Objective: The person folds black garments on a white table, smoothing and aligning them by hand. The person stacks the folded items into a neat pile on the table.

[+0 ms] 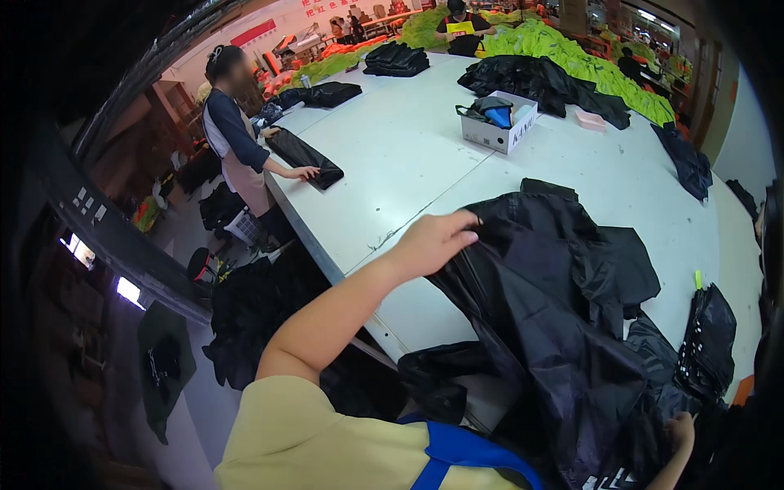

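Observation:
A black garment (563,327) of thin, shiny cloth is spread over the near edge of the white table and hangs down in front of me. My left hand (445,237) pinches its upper left edge between thumb and fingers, arm stretched forward. At the lower right, my right hand (679,431) is closed on the cloth low on the garment; its fingertips are partly hidden in the folds. Whether the garment is a jacket or trousers, I cannot tell. Just beyond my right hand lies a folded black bundle (709,339) with white marks.
A white box (523,131) with dark cloth inside stands on the table (408,139). A co-worker (237,139) at the left edge handles a folded black garment (306,157). Black piles (531,82) and bright green garments (572,61) lie at the back; a pink block (590,120) sits nearby.

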Tool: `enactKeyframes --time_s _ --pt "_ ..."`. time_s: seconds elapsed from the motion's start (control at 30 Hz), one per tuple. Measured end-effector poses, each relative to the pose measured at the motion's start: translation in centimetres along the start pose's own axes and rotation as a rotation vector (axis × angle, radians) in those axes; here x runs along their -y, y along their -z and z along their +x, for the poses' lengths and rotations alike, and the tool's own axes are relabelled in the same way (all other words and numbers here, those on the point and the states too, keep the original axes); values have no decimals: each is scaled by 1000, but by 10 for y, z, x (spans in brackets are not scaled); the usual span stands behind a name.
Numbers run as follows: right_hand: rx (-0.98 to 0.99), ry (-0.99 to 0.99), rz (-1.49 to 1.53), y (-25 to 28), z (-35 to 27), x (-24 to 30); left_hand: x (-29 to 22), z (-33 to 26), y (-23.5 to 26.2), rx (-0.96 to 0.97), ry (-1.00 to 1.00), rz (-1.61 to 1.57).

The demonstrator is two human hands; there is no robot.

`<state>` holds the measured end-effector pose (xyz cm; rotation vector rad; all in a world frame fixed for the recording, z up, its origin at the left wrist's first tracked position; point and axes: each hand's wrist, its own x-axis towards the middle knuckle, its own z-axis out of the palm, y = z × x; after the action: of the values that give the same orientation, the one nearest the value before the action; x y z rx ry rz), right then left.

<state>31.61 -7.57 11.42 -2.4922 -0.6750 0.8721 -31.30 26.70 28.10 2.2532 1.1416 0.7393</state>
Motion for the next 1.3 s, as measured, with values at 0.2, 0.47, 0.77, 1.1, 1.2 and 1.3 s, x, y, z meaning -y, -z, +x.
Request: enactKeyframes --time_s 0.2,0.47,0.77,1.1,1.2,1.3 --pt "-838 410 -315 34 97 -63 -25 18 10 -50 40 -68" --pt "-293 404 -299 -166 -103 71 -4 40 60 -315 -65 -544" --pt "-391 26 -477 -176 -67 20 23 1 105 -433 -102 -466" --pt "-778 446 -52 -34 35 -5 98 33 136 -652 44 -26" --pt "-740 609 -370 -89 -30 96 133 24 111 -463 161 -267" --pt "43 745 115 -142 -118 141 129 32 99 -417 89 -78"
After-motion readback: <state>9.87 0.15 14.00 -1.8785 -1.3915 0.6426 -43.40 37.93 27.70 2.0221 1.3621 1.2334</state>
